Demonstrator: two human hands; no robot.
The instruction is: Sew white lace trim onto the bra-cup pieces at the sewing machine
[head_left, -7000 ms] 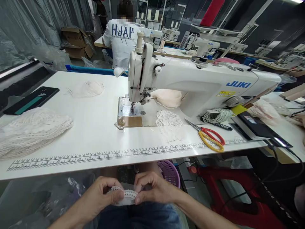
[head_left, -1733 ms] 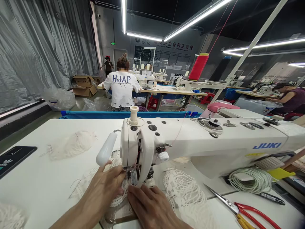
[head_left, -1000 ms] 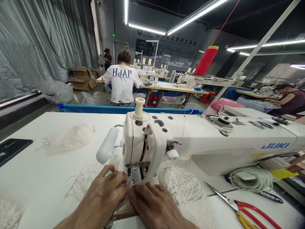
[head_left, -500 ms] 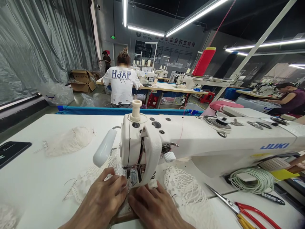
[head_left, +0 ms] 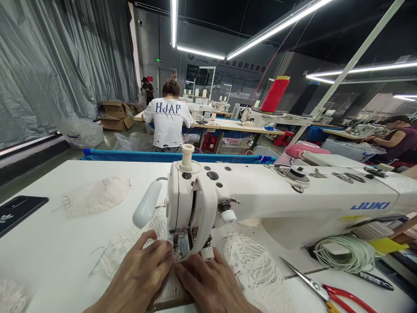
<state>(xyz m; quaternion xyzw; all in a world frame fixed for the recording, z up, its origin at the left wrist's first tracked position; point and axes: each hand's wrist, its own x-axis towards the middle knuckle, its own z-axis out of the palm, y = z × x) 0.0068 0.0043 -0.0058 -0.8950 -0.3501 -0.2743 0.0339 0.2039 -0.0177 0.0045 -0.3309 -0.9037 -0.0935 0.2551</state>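
Sewing workshop, grey plastic sheeting on the left wall, strip lights overhead, rows of tables w/ machines behind. Head view, the only one: white table (head_left: 58, 243) carries 1 white sewing machine (head_left: 260, 200), its long body running left-right across the table, needle end at left near centre frame. Both hands lie flat at the needle, fingers pointing away from the person toward the machine: left hand (head_left: 140, 278) presses down on the white lace strip (head_left: 122, 250), right hand (head_left: 213, 287) rests palm-down just beside it, fingertips near the presser foot; neither is closed around anything, just pinning fabric to the bed. Lace strip's long axis runs roughly left-right, from the table left of the left hand to under the needle; the part beneath the hands is hidden. 1 more lace pile (head_left: 254, 269) just right of the right hand, 1 pale fabric piece (head_left: 97, 195) farther back left. 1 pair of scissors (head_left: 329, 295), red and yellow handles, tips pointing back-left. 1 coil of white cord (head_left: 342, 254) by the machine base. 1 dark phone (head_left: 16, 211) at left edge. 1 red thread cone (head_left: 275, 93) on the stand. 3 other people: white shirt (head_left: 167, 119) seated, back turned; one far back; one at right.
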